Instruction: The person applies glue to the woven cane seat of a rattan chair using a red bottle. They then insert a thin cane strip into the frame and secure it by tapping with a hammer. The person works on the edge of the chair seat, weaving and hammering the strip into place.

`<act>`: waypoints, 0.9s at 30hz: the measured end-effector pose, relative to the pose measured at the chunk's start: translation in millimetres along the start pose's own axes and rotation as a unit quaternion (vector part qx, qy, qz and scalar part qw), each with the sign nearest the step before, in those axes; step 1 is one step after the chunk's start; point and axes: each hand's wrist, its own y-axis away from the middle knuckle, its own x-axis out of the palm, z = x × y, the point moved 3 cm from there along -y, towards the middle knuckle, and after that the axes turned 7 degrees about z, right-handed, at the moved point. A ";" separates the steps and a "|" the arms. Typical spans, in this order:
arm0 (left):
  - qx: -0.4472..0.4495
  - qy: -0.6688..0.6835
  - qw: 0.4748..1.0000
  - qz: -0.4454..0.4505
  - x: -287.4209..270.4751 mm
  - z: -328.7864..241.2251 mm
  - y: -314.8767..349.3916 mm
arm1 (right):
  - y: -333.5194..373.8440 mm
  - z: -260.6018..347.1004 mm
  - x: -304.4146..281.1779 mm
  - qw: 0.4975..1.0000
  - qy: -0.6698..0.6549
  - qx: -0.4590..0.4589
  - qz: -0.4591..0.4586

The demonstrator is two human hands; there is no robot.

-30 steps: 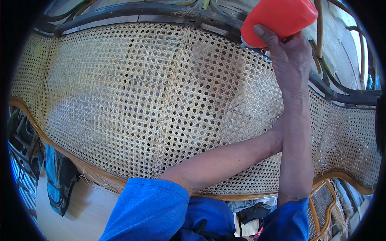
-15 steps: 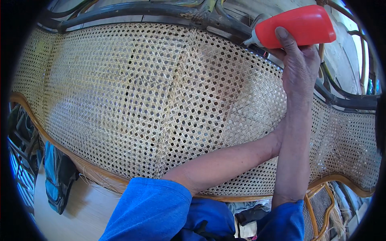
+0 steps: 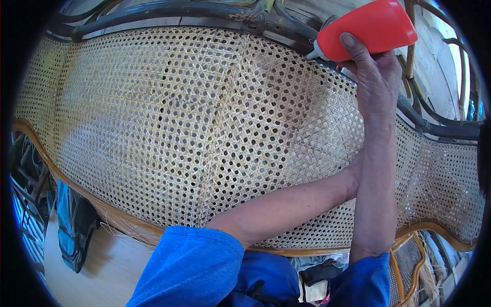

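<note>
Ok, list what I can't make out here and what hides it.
Head view: left hand, hidden behind the right forearm.
Head view: most fingers of the right hand, hidden by the hand itself and the red squeeze bottle.
Head view: the bottle's contents, hidden by its wall.
Head view: whether the white nozzle touches the cane webbing; too small.
Head view: the webbing's right end, cut off by the dark lens rim.
</note>
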 end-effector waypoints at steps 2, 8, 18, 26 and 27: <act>0.001 -0.002 1.000 -0.001 0.2 1.1 -0.6 | -0.6 3.0 2.6 1.000 0.028 -0.001 0.008; 0.008 -0.020 1.000 -0.004 1.1 2.8 -0.7 | -3.5 17.5 14.2 0.991 0.117 -0.009 0.059; 0.028 -0.060 0.998 -0.012 6.6 -5.0 -4.0 | -4.8 43.0 2.8 0.970 0.240 0.008 0.048; 0.033 -0.076 0.996 -0.022 13.4 -4.6 -6.5 | -14.5 26.8 1.0 0.992 0.128 -0.013 0.008; 0.033 -0.078 0.996 -0.025 14.5 -3.0 -7.3 | -14.9 22.1 2.7 0.994 0.106 -0.001 0.022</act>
